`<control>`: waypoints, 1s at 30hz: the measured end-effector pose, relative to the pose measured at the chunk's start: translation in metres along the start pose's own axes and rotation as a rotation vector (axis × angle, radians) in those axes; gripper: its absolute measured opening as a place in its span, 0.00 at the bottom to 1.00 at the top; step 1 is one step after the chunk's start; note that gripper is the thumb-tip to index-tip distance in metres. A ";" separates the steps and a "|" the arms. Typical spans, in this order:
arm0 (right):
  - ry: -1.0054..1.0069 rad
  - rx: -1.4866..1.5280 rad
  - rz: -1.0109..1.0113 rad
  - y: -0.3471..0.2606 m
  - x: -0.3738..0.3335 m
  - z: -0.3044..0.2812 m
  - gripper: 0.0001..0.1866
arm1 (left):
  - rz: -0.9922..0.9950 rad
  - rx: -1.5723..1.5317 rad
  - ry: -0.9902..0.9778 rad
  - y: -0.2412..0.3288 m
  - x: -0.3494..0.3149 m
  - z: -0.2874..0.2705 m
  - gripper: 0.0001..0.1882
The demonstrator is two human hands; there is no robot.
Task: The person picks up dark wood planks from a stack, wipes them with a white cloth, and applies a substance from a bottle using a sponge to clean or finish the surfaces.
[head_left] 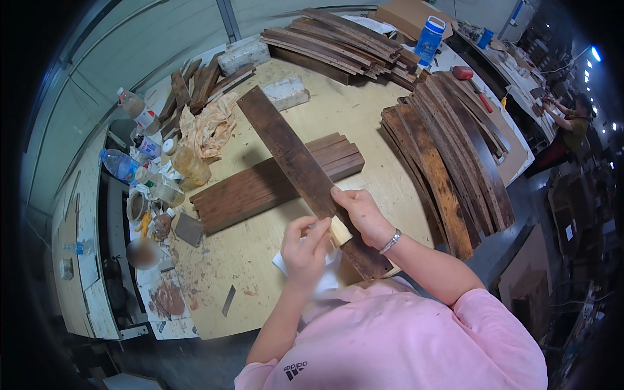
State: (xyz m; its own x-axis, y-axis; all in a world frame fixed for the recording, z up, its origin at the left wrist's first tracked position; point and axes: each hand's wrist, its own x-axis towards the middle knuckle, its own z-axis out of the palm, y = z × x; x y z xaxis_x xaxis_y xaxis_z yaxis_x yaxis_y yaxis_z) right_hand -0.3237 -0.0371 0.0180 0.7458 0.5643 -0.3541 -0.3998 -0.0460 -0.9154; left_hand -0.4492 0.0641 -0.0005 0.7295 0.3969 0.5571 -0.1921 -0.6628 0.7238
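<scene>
A long dark brown wooden board (291, 159) slants across the middle, its far end raised over a neat stack of brown planks (250, 198). My right hand (364, 213) is closed on the board's right edge, thumb on its upper face. In the fingers of my left hand (305, 250) is a small pale yellow block (339, 232), which lies against the board's face near its closer end. What the block is made of I cannot tell. Below my left hand a white cloth or paper (330, 272) shows on the table, partly covered by my wrist.
Curved boards (448, 162) are piled at the right, more (331, 49) at the back. Bottles (188, 162) and a crumpled cloth (209, 127) line the left side. A grey flat block (189, 230) and thin strip (229, 300) lie nearer. Another person (572, 127) works far right.
</scene>
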 end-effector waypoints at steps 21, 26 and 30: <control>0.062 -0.548 -0.112 0.014 -0.009 -0.014 0.27 | 0.102 0.144 0.012 -0.013 -0.003 -0.018 0.19; 0.052 -0.574 -0.143 0.020 -0.014 -0.013 0.27 | 0.120 0.186 0.060 -0.016 0.020 -0.026 0.14; 0.056 -0.601 -0.136 0.025 -0.013 -0.012 0.26 | 0.161 0.252 0.028 -0.016 0.022 -0.023 0.13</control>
State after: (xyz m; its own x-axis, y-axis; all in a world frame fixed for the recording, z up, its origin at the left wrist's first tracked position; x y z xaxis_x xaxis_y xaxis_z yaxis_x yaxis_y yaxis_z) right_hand -0.3368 -0.0559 -0.0026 0.8022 0.5544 -0.2216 0.0583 -0.4422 -0.8950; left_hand -0.4456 0.0981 0.0101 0.6835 0.2892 0.6703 -0.1323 -0.8539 0.5033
